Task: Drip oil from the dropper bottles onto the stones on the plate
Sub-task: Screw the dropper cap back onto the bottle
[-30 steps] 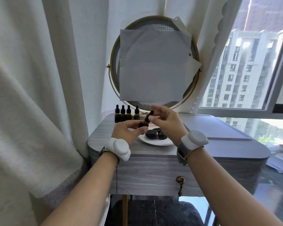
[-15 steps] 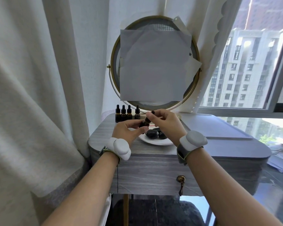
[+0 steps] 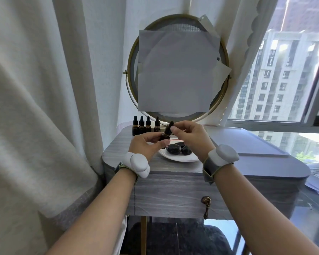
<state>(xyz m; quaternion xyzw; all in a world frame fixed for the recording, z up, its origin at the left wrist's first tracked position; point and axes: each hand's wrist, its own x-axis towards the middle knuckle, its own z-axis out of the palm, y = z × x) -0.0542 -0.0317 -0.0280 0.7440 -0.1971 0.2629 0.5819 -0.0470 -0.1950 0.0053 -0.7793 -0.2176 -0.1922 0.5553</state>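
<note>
Table (image 3: 118, 150): is carrying the plate (image 3: 180, 159) within reach.
Left hand (image 3: 145, 144): is gripping the dropper bottle (image 3: 165, 136) beside the plate, steadying it.
Right hand (image 3: 191, 135): is pinching its cap (image 3: 170, 126), likely to unscrew it.
Spare bottles (image 3: 144, 126): are standing behind.
Stones (image 3: 173, 149): are lying grouped on the plate, probably for dripping.

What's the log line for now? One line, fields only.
left hand: holds bottle | right hand: pinches cap | stones: on plate | other bottles: four, upright by mirror
</note>
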